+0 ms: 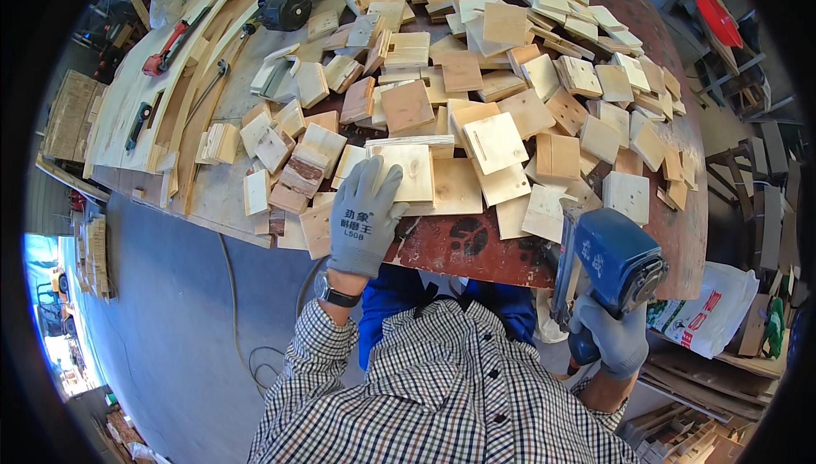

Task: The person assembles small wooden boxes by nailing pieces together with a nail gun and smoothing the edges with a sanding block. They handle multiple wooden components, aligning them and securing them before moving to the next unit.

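My left hand (366,219), in a grey glove, lies on the left part of a pale wooden block (412,177) at the near edge of the table. Its fingers are stretched forward over the wood, with the thumb apart on the right. My right hand (614,335), also gloved, is closed around the grip of a blue nail gun (619,256) at the table's right front edge. The gun's nose points away from me, close to the loose blocks; whether it touches one I cannot tell. A thin wooden strip (410,140) lies behind the block under my left hand.
Many loose wooden blocks (506,24) are heaped across the reddish table (476,247). At the left lie long boards (140,94), a red-handled tool (166,49) and a black tool (289,5). A hose (234,294) trails on the floor; a white sack (710,311) stands at right.
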`<state>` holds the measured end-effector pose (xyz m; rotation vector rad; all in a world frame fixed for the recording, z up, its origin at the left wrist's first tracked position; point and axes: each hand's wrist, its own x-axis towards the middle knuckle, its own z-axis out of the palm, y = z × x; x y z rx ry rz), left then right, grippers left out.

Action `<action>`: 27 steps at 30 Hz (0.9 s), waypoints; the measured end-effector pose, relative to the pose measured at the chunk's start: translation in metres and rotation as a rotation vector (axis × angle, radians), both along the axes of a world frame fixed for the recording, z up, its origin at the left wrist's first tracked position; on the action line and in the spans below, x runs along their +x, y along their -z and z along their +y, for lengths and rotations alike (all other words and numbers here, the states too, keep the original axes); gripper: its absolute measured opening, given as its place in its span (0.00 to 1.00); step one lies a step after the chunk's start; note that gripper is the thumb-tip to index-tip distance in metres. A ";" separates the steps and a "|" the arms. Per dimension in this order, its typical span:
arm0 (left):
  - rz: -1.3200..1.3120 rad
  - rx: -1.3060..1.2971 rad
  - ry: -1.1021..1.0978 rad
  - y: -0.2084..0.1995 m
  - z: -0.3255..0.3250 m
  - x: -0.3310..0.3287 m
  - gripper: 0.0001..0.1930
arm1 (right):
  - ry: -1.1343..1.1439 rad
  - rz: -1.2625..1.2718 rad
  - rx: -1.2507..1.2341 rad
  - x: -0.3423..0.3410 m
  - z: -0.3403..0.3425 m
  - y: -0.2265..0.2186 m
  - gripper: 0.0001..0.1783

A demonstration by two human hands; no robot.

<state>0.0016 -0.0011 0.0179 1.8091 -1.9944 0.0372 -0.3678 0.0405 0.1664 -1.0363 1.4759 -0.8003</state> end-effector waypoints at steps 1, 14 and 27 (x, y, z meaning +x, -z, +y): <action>-0.004 0.008 -0.010 -0.001 -0.001 -0.004 0.28 | -0.006 0.005 -0.005 0.000 -0.001 0.001 0.09; 0.029 -0.085 -0.004 0.008 0.001 -0.006 0.24 | -0.001 0.025 0.030 0.007 -0.005 0.003 0.11; 0.654 0.079 -0.294 0.046 0.022 0.000 0.53 | 0.029 0.027 -0.044 0.010 -0.001 0.003 0.13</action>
